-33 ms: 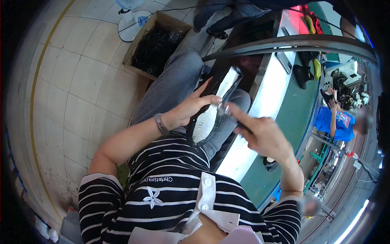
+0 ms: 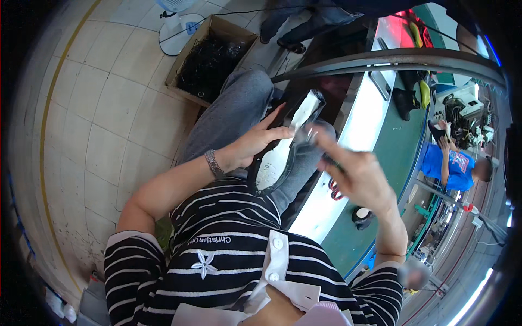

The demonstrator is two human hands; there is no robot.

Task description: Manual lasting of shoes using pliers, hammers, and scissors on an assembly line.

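Observation:
My left hand is closed round a black shoe upper, held sole side up over my lap. A long whitish insole fills its underside, framed by dark edges. My left thumb lies across the narrow middle of it. My right hand, smeared by motion, grips a small hand tool with a shiny metal head and a dark handle. The tool's head is beside my left thumb, at the shoe's right edge; blur hides its exact kind and whether it touches.
Right of my lap runs a white ledge with red-handled scissors and a phone. Black shoes stand on the green bench. A dark bar crosses ahead. A cardboard box holds black scraps. A co-worker in blue handles a shoe.
My right hand and the tool have shifted slightly right, away from the shoe's middle, uncovering the red-handled scissors. My left hand and the shoe have hardly moved.

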